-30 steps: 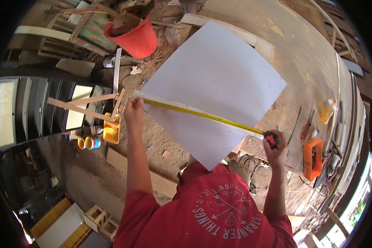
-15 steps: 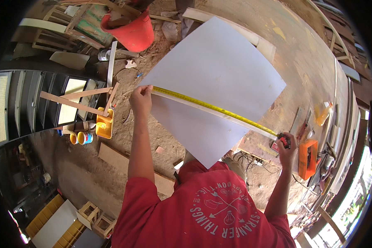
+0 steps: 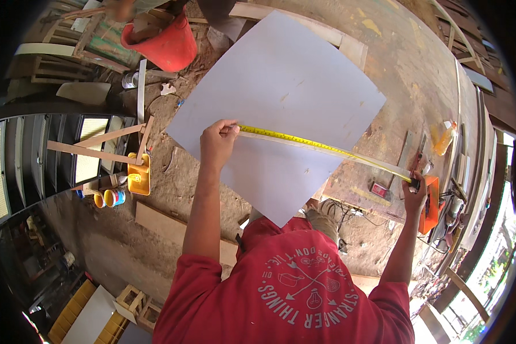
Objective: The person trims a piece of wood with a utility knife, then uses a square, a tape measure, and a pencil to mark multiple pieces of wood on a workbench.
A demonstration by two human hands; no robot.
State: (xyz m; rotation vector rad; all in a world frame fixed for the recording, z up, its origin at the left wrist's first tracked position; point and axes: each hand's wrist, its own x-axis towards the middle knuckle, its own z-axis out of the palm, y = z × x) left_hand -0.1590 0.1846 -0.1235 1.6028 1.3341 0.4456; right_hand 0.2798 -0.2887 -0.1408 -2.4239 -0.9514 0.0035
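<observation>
Likely measuring pale strip (image 3: 318, 149): left hand (image 3: 217, 144) fingers clamped on tape (image 3: 281, 136) end, right hand (image 3: 416, 198) fingers around case (image 3: 414, 183); next needs steady reading.

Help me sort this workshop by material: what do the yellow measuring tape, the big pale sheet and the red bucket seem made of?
Yellow measuring tape: probably thin coated metal; narrow, fairly straight blade with printed markings.
Pale sheet: perhaps laminate or painted board; smooth, mostly matte face with small marks. Its core can't be told.
Red bucket: likely moulded plastic; evenly red, smooth-looking wall.
</observation>
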